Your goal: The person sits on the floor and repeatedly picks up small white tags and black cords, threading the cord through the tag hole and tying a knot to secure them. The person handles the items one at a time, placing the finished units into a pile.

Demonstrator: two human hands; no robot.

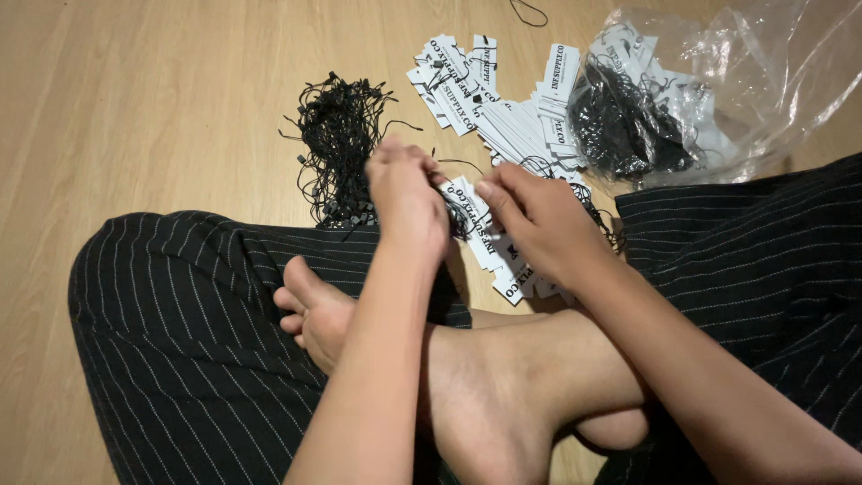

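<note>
While the person sits cross-legged on the wooden floor [135,108], both hands work just above the crossed ankles. The left hand [406,193] is closed in a pinch on a thin black string loop [456,218], drawn from the tangled pile of black strings [339,144] lying just beyond it. The right hand [539,220] presses its fingertips [489,190] onto a white paper tag [485,235], one of a small stack lying on the floor beneath both hands; whether it lifts the tag or only pins it cannot be told.

Beyond the hands, a fan of white tags [503,117] spreads across the floor. To the right, a clear plastic bag [763,72] holds more tags, seemingly already strung.

The step in hand appears to be threading one loop through the hole at the tag's end. To do it well, the pinch should stay near the loop's tip, so the string stays stiff enough to aim. The other hand should isolate a single tag and keep the hole uncovered. Drawing only one string clear of the tangle first would likely prevent neighbours from dragging along.
</note>
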